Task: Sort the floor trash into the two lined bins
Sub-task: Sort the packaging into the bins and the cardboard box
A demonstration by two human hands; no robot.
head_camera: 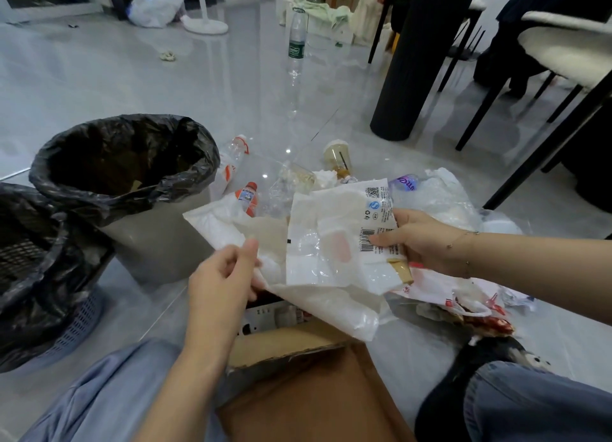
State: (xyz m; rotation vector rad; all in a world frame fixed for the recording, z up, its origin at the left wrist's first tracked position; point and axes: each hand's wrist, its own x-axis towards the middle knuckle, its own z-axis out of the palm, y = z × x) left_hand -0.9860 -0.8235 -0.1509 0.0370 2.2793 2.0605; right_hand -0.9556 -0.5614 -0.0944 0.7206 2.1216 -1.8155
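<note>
While my right hand [422,239] pinches the white plastic wrapper [334,243] at its barcode edge, my left hand [225,269] grips its other side, above the floor litter, beside two black-lined bins [126,163].

You can make out a QR code and barcode on the white wrapper [344,239]; the wording is illegible.

Both hands, left [228,269] and right [420,239], pinch a white wrapper [331,239].
</note>
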